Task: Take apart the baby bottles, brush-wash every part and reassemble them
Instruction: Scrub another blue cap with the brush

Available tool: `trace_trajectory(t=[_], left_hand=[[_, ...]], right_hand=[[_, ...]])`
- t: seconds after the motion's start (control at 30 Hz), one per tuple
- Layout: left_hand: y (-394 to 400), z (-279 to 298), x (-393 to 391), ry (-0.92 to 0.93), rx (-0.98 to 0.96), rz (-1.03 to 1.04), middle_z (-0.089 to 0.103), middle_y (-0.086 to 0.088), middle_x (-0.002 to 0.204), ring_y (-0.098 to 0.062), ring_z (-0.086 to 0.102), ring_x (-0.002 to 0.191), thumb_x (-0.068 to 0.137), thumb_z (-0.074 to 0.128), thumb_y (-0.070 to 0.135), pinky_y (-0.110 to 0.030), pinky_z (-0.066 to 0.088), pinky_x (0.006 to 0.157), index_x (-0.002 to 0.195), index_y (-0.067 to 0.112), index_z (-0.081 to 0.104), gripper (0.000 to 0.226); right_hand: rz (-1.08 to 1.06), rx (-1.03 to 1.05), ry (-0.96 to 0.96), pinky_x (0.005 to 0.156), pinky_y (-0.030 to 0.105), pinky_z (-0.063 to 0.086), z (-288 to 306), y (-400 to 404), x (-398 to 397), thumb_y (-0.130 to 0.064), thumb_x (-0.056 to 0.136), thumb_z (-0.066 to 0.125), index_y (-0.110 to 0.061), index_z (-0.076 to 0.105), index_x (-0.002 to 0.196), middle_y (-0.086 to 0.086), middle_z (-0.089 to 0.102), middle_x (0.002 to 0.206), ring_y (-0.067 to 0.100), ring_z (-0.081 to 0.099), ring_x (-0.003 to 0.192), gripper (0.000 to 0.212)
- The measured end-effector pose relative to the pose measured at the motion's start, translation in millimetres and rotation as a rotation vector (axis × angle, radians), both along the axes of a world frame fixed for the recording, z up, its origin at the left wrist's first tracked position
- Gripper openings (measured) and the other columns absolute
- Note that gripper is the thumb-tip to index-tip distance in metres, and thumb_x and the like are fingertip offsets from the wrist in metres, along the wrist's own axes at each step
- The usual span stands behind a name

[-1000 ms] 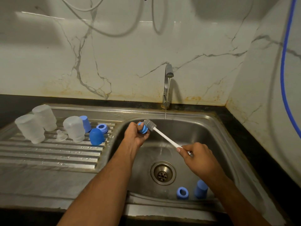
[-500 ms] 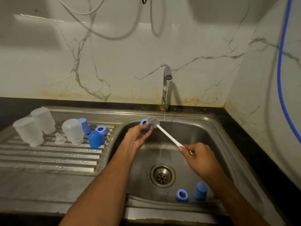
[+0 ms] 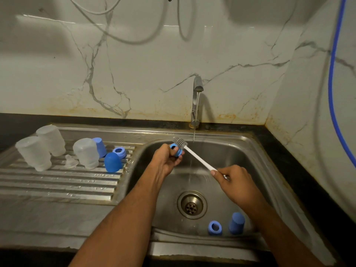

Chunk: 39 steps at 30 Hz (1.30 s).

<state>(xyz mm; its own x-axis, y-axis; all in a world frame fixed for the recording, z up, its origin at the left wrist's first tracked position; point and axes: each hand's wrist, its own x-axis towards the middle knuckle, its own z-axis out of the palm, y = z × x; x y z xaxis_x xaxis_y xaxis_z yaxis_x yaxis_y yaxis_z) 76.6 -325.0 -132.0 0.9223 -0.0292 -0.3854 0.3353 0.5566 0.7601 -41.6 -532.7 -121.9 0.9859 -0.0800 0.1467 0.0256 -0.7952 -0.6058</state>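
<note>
Left hand [image 3: 165, 160] is gripping a blue collar ring [image 3: 175, 149]; right hand [image 3: 237, 182] fingers are wrapping the brush [image 3: 194, 155] handle, scrubbing it. Next likely: rinsing under the tap stream [image 3: 193, 151].

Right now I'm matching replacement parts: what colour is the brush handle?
White, with grey bristles; the brush shows clearly in the head view.

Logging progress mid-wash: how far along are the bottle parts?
Set out on the drainboard: three clear bottles, a blue cap, a ring. In hand: left hand holds a blue ring against the brush in the right hand. Left in the sink: another ring, another cap, then reassembly.
</note>
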Motion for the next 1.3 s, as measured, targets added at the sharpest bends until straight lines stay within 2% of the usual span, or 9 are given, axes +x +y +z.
trace_trajectory(t=[0.1, 0.27, 0.37, 0.63, 0.77, 0.9, 1.0, 1.17, 1.3], left_hand=[[0, -3, -5, -0.005, -0.03, 0.0, 0.063, -0.021, 0.106, -0.025, 0.063, 0.085, 0.088, 0.043, -0.005, -0.031, 0.052, 0.071, 0.121, 0.0, 0.057, 0.036], [3, 6, 0, -0.003, -0.026, 0.013, 0.063, -0.02, 0.098, -0.024, 0.06, 0.08, 0.089, 0.042, -0.003, -0.029, 0.048, 0.068, 0.115, -0.002, 0.058, 0.03], [-1, 7, -3, -0.03, 0.035, -0.072, 0.063, -0.02, 0.097, -0.023, 0.059, 0.079, 0.091, 0.043, -0.006, -0.03, 0.049, 0.069, 0.108, 0.001, 0.06, 0.025], [14, 4, 5, 0.059, -0.021, -0.027, 0.06, -0.015, 0.091, -0.021, 0.055, 0.073, 0.088, 0.046, -0.005, -0.029, 0.047, 0.066, 0.108, -0.001, 0.061, 0.026], [8, 3, -8, 0.028, 0.033, -0.103, 0.061, -0.018, 0.097, -0.023, 0.056, 0.079, 0.086, 0.044, -0.009, -0.031, 0.05, 0.073, 0.104, -0.002, 0.061, 0.025], [10, 4, -8, 0.035, 0.069, -0.105, 0.06, -0.021, 0.102, -0.025, 0.056, 0.08, 0.083, 0.042, -0.009, -0.032, 0.051, 0.072, 0.109, -0.002, 0.059, 0.032], [13, 8, 0, 0.024, 0.048, -0.077, 0.062, -0.02, 0.103, -0.026, 0.06, 0.085, 0.086, 0.045, -0.009, -0.033, 0.053, 0.071, 0.114, -0.003, 0.059, 0.032], [1, 4, -5, 0.035, 0.171, -0.218, 0.065, -0.019, 0.098, -0.023, 0.061, 0.079, 0.089, 0.042, -0.01, -0.031, 0.053, 0.074, 0.112, -0.002, 0.06, 0.03], [7, -2, -4, 0.068, 0.124, -0.131, 0.068, -0.02, 0.099, -0.024, 0.064, 0.08, 0.087, 0.047, -0.006, -0.03, 0.052, 0.072, 0.112, -0.002, 0.061, 0.029]], right_hand=[[0.012, 0.005, -0.007, 0.057, 0.031, 0.052, -1, 6, 2, -0.046, 0.102, 0.055, -0.02, 0.076, 0.09, 0.003, 0.065, 0.064, 0.012, 0.061, 0.059, 0.035], [0.028, 0.019, 0.044, 0.054, 0.022, 0.045, -1, -6, -1, -0.044, 0.101, 0.057, -0.021, 0.072, 0.081, 0.0, 0.056, 0.056, 0.007, 0.052, 0.053, 0.034], [-0.002, 0.061, 0.001, 0.058, 0.032, 0.053, -3, -2, 5, -0.046, 0.101, 0.057, -0.014, 0.076, 0.091, 0.009, 0.065, 0.065, 0.018, 0.061, 0.058, 0.038], [0.035, 0.064, 0.044, 0.061, 0.038, 0.055, -9, -11, 3, -0.045, 0.1, 0.058, -0.014, 0.077, 0.087, 0.008, 0.059, 0.058, 0.01, 0.053, 0.053, 0.038], [0.019, 0.068, -0.001, 0.061, 0.034, 0.054, -8, 1, 6, -0.045, 0.1, 0.058, -0.014, 0.077, 0.091, 0.006, 0.066, 0.064, 0.018, 0.062, 0.059, 0.037], [0.039, 0.075, 0.032, 0.054, 0.025, 0.046, -4, -4, 4, -0.042, 0.1, 0.059, -0.016, 0.076, 0.084, 0.003, 0.058, 0.056, 0.007, 0.052, 0.051, 0.035], [0.058, 0.104, 0.074, 0.053, 0.032, 0.047, -5, -14, 3, -0.042, 0.1, 0.059, -0.013, 0.072, 0.077, -0.001, 0.049, 0.05, 0.007, 0.046, 0.046, 0.039], [0.017, 0.086, 0.014, 0.059, 0.035, 0.052, -6, -4, 7, -0.044, 0.099, 0.06, -0.015, 0.078, 0.09, 0.009, 0.063, 0.06, 0.011, 0.056, 0.055, 0.036], [0.001, 0.046, 0.021, 0.058, 0.028, 0.049, -6, -7, 4, -0.046, 0.1, 0.059, -0.017, 0.078, 0.089, 0.006, 0.065, 0.063, 0.011, 0.06, 0.058, 0.036]])
